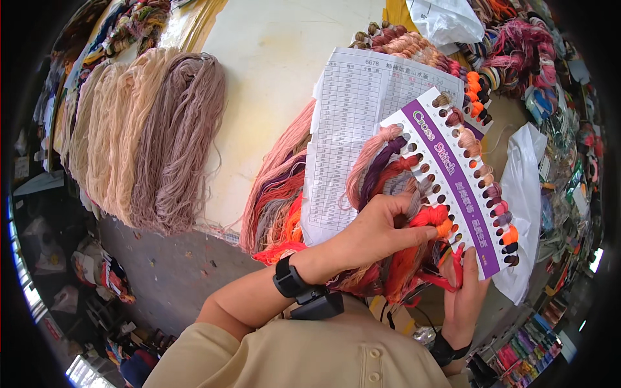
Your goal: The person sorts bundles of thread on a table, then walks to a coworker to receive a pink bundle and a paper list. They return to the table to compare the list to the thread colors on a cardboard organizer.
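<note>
A white thread card [460, 205] with a purple band is tilted in front of me, with holes along both long edges. Skeins of embroidery floss [372, 161] in pink, purple, red and grey loop through its left holes. My left hand [362, 236] is closed in a pinch on orange-red floss [442, 227] at the card's lower left edge. My right hand [467, 297] grips the card's bottom end from below, with a red strand [457, 268] running by its fingers. Below the left hand, loose floss tails hang in a bundle, partly hidden.
A printed paper chart [346, 123] lies under the card, over another floss-filled card [404, 44]. Beige and mauve yarn hanks [178, 129] lie on the left of the pale table [272, 58]. White plastic bags [522, 213] and tangled thread [527, 52] are at the right.
</note>
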Demonstrator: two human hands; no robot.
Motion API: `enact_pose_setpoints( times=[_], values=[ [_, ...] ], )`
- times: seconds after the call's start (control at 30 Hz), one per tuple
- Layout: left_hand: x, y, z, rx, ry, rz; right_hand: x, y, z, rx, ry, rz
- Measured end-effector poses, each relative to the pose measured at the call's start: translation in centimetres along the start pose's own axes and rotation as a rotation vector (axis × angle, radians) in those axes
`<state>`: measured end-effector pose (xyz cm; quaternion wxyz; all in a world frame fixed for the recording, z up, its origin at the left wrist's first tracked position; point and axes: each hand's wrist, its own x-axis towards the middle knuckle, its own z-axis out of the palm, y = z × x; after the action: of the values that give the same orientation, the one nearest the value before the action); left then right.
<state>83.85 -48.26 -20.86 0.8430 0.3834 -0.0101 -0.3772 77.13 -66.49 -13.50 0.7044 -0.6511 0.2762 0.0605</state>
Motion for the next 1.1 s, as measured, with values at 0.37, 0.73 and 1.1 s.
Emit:
enact_pose_setpoints(
  times=[0.37, 0.73, 1.1],
  values=[
    [-1.2, 1.9, 0.0, 0.046, 0.125, -0.109, 0.1, -0.2, 0.8, 0.025, 0.083, -0.016],
    [-1.4, 2.2, 1.2, 0.026, 0.105, -0.176, 0.1, 0.1, -0.2, 0.139, -0.046, 0.021],
    [-1.4, 2.0, 0.8, -0.056, 0.049, -0.167, -0.2, -0.1, -0.4, 0.152, -0.051, 0.017]
  ],
)
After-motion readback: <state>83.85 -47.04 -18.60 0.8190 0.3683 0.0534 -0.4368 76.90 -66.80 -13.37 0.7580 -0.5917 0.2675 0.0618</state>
